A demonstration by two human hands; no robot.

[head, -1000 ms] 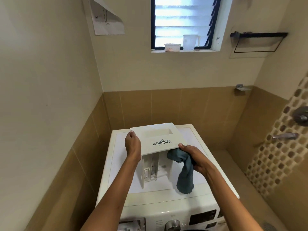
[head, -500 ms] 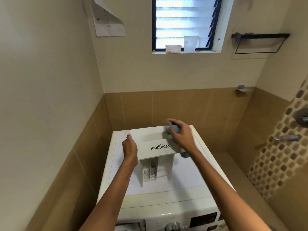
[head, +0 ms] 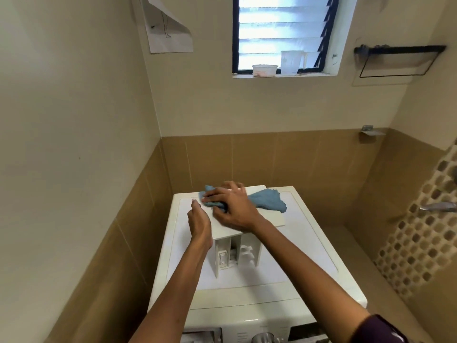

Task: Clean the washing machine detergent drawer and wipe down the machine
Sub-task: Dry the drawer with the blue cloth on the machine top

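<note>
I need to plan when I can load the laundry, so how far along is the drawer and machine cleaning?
Done: the detergent drawer is out of the machine and stands on the washing machine top. In hand: the left hand steadies the drawer while the right hand presses a blue cloth on its front panel. Left: the compartments, which I cannot judge for cleanliness, the machine's top and front, and refitting the drawer.
</note>
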